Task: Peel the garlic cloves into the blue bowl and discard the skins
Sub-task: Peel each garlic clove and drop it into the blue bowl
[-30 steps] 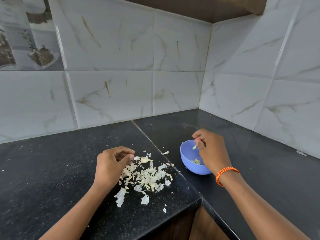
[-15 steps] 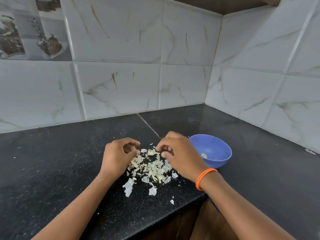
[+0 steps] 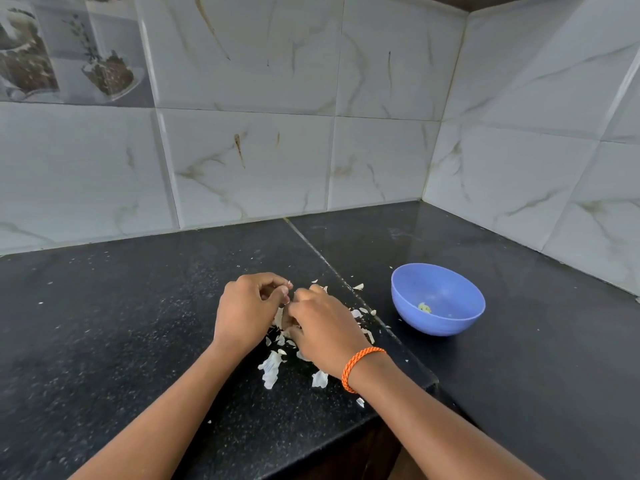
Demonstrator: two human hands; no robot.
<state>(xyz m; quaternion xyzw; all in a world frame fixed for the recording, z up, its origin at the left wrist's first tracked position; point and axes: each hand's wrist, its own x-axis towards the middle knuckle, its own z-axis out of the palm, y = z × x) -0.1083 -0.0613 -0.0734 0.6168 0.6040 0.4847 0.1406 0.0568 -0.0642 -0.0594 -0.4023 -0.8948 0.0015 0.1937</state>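
— What should be done now?
— The garlic skins [image 3: 273, 367] under the left hand [image 3: 242, 313] and right hand [image 3: 323, 332] are thin, dry flakes, so a gentle sweep is best (what the curled fingers hold cannot be told).
— And the blue bowl [image 3: 438, 299]?
— Round, smooth plastic, set to the right, with a peeled garlic piece [image 3: 424, 307] inside.

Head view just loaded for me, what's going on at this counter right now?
A person is peeling garlic on a black counter. Both hands, left hand and right hand, are curled together over a pile of skins; whatever they hold is hidden. The blue bowl sits apart to the right with a little peeled garlic inside.
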